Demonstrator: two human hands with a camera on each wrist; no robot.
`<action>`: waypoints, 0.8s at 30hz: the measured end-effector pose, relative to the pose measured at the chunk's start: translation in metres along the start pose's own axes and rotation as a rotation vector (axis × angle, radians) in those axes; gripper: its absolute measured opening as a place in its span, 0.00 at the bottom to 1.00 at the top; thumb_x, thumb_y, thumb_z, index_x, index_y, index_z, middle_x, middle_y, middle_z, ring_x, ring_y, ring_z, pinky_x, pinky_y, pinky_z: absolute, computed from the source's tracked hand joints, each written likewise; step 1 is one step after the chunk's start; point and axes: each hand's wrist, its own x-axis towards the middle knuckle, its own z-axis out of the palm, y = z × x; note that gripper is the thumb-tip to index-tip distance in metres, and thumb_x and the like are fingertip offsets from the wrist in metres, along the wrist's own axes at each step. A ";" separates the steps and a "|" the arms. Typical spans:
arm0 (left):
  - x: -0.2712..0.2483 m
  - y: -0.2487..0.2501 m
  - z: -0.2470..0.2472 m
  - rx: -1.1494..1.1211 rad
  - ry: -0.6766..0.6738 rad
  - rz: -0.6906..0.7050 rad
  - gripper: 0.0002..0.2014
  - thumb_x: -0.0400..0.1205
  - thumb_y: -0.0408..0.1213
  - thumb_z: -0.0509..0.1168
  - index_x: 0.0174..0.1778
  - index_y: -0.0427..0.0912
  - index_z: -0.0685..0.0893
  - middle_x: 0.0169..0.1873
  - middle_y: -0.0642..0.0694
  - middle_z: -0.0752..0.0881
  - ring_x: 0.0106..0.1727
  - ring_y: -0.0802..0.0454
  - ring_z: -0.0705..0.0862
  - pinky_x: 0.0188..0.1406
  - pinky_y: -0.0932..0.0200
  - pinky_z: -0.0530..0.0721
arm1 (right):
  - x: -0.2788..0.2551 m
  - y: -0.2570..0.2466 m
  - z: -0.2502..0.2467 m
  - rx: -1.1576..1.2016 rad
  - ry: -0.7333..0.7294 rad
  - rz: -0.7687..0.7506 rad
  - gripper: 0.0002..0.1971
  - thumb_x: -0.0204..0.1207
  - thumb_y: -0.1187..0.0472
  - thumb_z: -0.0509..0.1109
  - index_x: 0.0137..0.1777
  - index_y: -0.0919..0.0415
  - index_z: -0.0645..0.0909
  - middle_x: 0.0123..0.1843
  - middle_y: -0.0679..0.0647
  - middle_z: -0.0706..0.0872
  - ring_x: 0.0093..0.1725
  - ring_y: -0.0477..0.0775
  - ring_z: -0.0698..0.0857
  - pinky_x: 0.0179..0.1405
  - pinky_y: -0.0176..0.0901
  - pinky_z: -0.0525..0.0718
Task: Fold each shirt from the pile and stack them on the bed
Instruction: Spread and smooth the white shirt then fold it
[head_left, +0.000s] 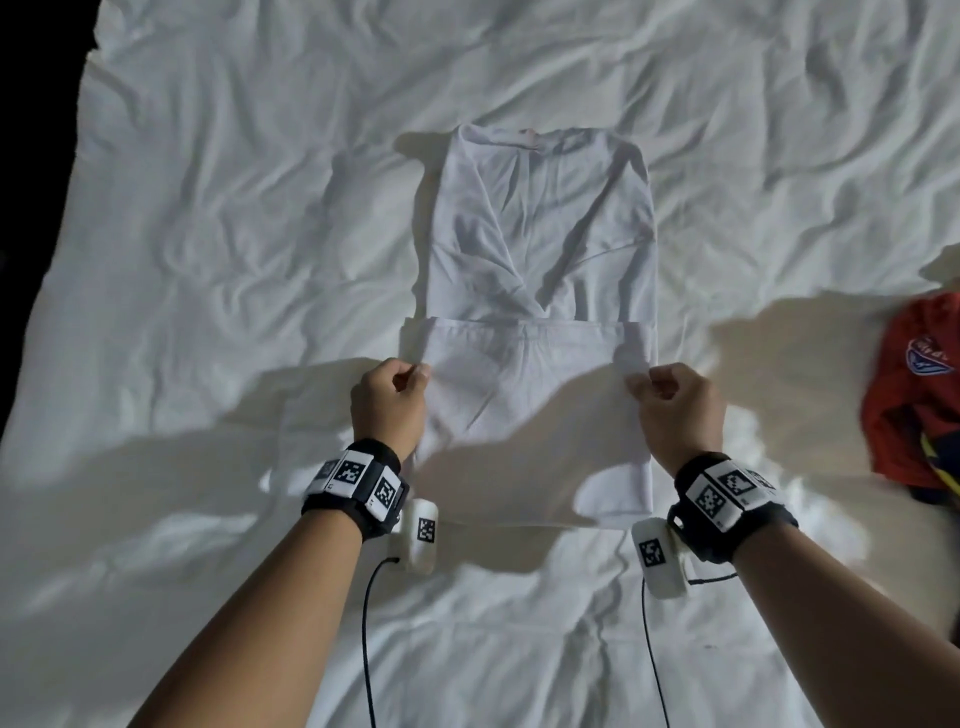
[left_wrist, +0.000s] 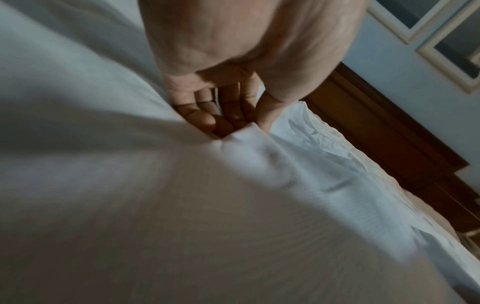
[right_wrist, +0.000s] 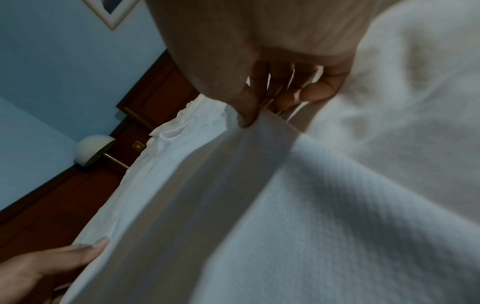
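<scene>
Head view: one bed (head_left: 208, 260) with a rumpled white sheet fills the frame. One white shirt (head_left: 540, 249) lies at its centre, sleeves folded in, hem end lifted and doubled toward 12 o'clock. One red shirt (head_left: 919, 395) sits at 3 o'clock. Two hands: the left hand (head_left: 387, 400) and right hand (head_left: 675, 410) each pinch a hem corner of the white shirt.

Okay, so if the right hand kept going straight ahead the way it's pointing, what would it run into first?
Probably the white shirt itself: the right hand points up the bed over the shirt's folded upper part. How high it is above the shirt is unclear.
</scene>
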 end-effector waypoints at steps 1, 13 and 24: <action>0.001 0.001 0.000 -0.011 0.002 0.001 0.12 0.85 0.42 0.71 0.40 0.37 0.87 0.35 0.44 0.88 0.42 0.41 0.85 0.42 0.55 0.78 | 0.003 -0.002 0.000 0.021 0.018 0.006 0.09 0.80 0.55 0.76 0.53 0.60 0.88 0.42 0.51 0.87 0.44 0.56 0.85 0.44 0.41 0.77; -0.034 -0.009 -0.004 0.020 0.048 -0.018 0.11 0.85 0.45 0.68 0.43 0.42 0.84 0.39 0.45 0.86 0.48 0.38 0.85 0.44 0.52 0.77 | 0.005 -0.017 -0.009 0.048 0.051 0.012 0.12 0.84 0.53 0.70 0.61 0.60 0.84 0.54 0.56 0.86 0.56 0.63 0.86 0.50 0.45 0.76; -0.050 -0.022 0.041 0.893 -0.342 0.749 0.38 0.88 0.56 0.45 0.90 0.46 0.38 0.90 0.38 0.39 0.91 0.40 0.39 0.87 0.30 0.47 | -0.071 0.010 0.053 -0.693 -0.329 -0.712 0.34 0.90 0.39 0.43 0.91 0.50 0.40 0.92 0.56 0.36 0.90 0.60 0.34 0.88 0.66 0.45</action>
